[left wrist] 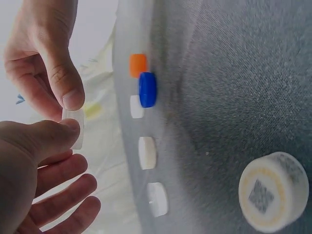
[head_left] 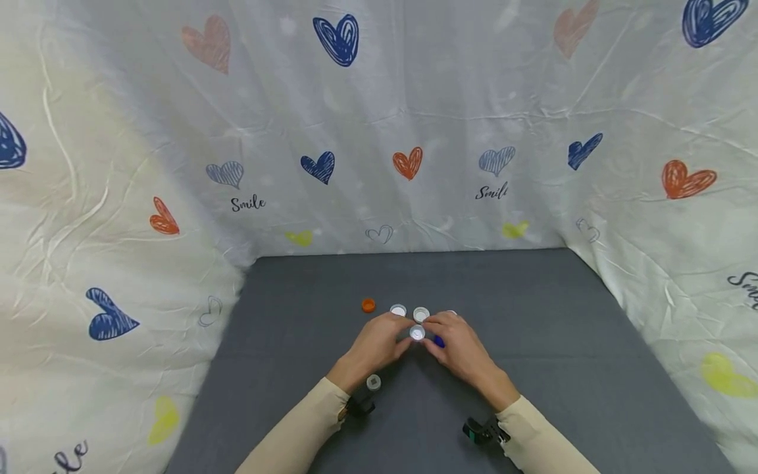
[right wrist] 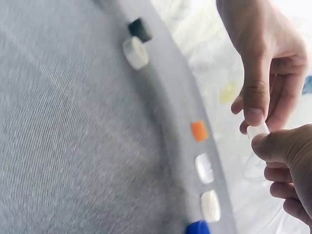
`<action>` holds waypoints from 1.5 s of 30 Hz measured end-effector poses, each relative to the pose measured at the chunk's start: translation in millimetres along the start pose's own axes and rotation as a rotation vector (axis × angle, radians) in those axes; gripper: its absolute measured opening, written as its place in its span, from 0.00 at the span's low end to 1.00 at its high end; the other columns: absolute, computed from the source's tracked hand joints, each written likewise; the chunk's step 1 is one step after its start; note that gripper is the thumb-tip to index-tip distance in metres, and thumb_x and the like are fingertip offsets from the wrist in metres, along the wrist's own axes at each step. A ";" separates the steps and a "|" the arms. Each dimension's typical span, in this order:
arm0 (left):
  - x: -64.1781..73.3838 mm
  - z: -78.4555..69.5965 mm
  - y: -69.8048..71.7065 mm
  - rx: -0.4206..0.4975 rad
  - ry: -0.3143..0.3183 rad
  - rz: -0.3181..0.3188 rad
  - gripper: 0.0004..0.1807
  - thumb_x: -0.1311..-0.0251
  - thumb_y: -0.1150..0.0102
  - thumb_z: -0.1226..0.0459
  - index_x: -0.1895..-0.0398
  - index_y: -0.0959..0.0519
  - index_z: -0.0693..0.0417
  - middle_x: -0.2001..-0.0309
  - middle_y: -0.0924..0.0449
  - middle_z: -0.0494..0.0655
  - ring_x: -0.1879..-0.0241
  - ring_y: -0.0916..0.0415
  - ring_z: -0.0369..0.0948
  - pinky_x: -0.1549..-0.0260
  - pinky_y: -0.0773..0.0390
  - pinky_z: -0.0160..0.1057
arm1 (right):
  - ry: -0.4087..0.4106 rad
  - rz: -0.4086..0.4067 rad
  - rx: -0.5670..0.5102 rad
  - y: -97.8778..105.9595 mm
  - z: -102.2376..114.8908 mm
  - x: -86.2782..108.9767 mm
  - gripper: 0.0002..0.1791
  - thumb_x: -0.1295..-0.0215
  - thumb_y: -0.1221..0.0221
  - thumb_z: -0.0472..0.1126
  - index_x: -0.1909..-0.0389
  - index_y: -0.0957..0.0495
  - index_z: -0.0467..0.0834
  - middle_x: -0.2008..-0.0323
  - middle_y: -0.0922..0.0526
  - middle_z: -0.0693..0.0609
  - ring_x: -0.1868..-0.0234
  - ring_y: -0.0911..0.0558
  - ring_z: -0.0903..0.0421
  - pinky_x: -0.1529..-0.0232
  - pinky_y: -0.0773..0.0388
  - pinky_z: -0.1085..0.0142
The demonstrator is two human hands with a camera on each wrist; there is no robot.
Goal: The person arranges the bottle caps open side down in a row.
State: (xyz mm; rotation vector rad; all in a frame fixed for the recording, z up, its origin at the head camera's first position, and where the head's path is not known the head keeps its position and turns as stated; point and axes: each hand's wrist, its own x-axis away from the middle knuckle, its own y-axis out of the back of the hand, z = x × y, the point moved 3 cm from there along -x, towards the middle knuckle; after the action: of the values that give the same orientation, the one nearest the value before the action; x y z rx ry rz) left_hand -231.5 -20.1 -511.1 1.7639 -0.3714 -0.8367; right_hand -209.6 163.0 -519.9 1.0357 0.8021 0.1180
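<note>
Thumb and fingers of my left hand [head_left: 378, 339] and my right hand [head_left: 462, 342] pinch a small translucent whitish bottle cap [head_left: 417, 333] from opposite sides. In the left wrist view this cap [left wrist: 77, 134] is held up off the dark cloth, its ribbed side showing between the two thumbs. My left hand's other fingers spread loosely below it. A blue cap [head_left: 439, 341] lies beside my right fingers, partly covered by them. Just beyond the hands are two white caps [head_left: 398, 310] [head_left: 421, 315], and an orange cap [head_left: 368, 305] lies to their left.
A white cap with a dark square pattern [left wrist: 273, 192] stands near my left wrist. Another white edge [head_left: 453, 312] peeks out behind my right hand. Grey cloth [head_left: 568, 329] covers the table, and a heart-printed curtain [head_left: 450, 79] surrounds its back and sides.
</note>
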 end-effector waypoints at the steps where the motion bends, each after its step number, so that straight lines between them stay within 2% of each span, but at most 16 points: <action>1: 2.3 -1.1 4.1 0.001 -0.004 -0.009 0.15 0.41 0.30 0.55 0.51 0.14 0.45 0.57 0.13 0.36 0.55 0.18 0.37 0.54 0.18 0.38 | 0.005 -0.006 -0.006 2.2 2.4 -0.6 0.17 0.42 0.28 0.46 0.55 0.13 0.43 0.54 0.14 0.52 0.50 0.18 0.52 0.42 0.23 0.52; 8: 17.0 -9.2 26.3 0.028 -0.046 -0.088 0.16 0.42 0.28 0.55 0.51 0.15 0.47 0.55 0.13 0.38 0.54 0.18 0.37 0.53 0.18 0.38 | 0.075 -0.047 -0.034 15.6 17.9 -3.7 0.18 0.44 0.27 0.45 0.53 0.14 0.43 0.53 0.14 0.52 0.49 0.18 0.53 0.47 0.21 0.54; 13: 26.9 -12.8 33.3 0.058 -0.066 -0.110 0.19 0.44 0.26 0.57 0.49 0.15 0.48 0.54 0.13 0.40 0.54 0.18 0.38 0.53 0.18 0.39 | 0.119 -0.072 -0.071 19.6 26.6 -2.0 0.19 0.45 0.26 0.44 0.54 0.14 0.43 0.52 0.14 0.51 0.48 0.18 0.53 0.48 0.20 0.54; 22: 40.7 -9.2 29.6 0.104 -0.065 -0.091 0.17 0.42 0.28 0.58 0.49 0.15 0.49 0.55 0.13 0.39 0.53 0.18 0.37 0.51 0.19 0.38 | 0.124 -0.065 -0.108 9.2 34.5 5.7 0.20 0.47 0.25 0.44 0.53 0.14 0.42 0.52 0.15 0.51 0.48 0.18 0.52 0.46 0.22 0.54; 26: 44.3 -7.0 27.6 0.141 -0.071 -0.102 0.18 0.43 0.27 0.60 0.49 0.15 0.49 0.54 0.13 0.39 0.53 0.19 0.36 0.51 0.19 0.37 | 0.117 -0.068 -0.125 7.5 36.2 6.3 0.20 0.47 0.25 0.43 0.52 0.14 0.42 0.52 0.15 0.52 0.47 0.18 0.52 0.45 0.23 0.54; 33: 47.6 -5.2 28.4 0.178 -0.103 -0.164 0.19 0.45 0.25 0.62 0.49 0.15 0.51 0.55 0.13 0.40 0.53 0.18 0.36 0.52 0.19 0.38 | 0.112 -0.072 -0.141 8.5 39.0 4.5 0.20 0.47 0.25 0.42 0.52 0.14 0.42 0.52 0.14 0.52 0.47 0.19 0.52 0.44 0.23 0.54; 37: 50.1 -4.0 28.8 0.186 -0.136 -0.211 0.22 0.46 0.25 0.62 0.47 0.16 0.53 0.51 0.14 0.42 0.50 0.19 0.38 0.50 0.19 0.38 | 0.116 -0.078 -0.142 10.9 40.8 4.0 0.19 0.44 0.26 0.44 0.52 0.15 0.43 0.51 0.15 0.52 0.46 0.19 0.52 0.44 0.23 0.54; 41: 52.1 -3.9 31.0 0.167 -0.182 -0.268 0.27 0.50 0.23 0.64 0.44 0.18 0.55 0.46 0.16 0.44 0.47 0.19 0.39 0.47 0.20 0.38 | 0.093 -0.089 -0.143 13.4 40.8 2.6 0.19 0.44 0.27 0.43 0.52 0.15 0.44 0.52 0.15 0.52 0.46 0.19 0.53 0.44 0.23 0.53; 45: 52.6 -5.0 34.2 0.152 -0.222 -0.321 0.27 0.52 0.21 0.66 0.45 0.17 0.54 0.47 0.15 0.44 0.50 0.18 0.38 0.48 0.19 0.37 | 0.073 -0.094 -0.171 16.1 41.1 2.1 0.19 0.44 0.27 0.44 0.52 0.15 0.44 0.52 0.15 0.52 0.47 0.19 0.54 0.45 0.22 0.54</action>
State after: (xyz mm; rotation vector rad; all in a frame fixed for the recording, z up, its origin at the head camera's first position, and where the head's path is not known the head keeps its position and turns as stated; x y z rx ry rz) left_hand -185.9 -61.2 -497.3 1.9057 -0.3061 -1.2683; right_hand -177.3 142.8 -497.6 0.8352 0.8899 0.1418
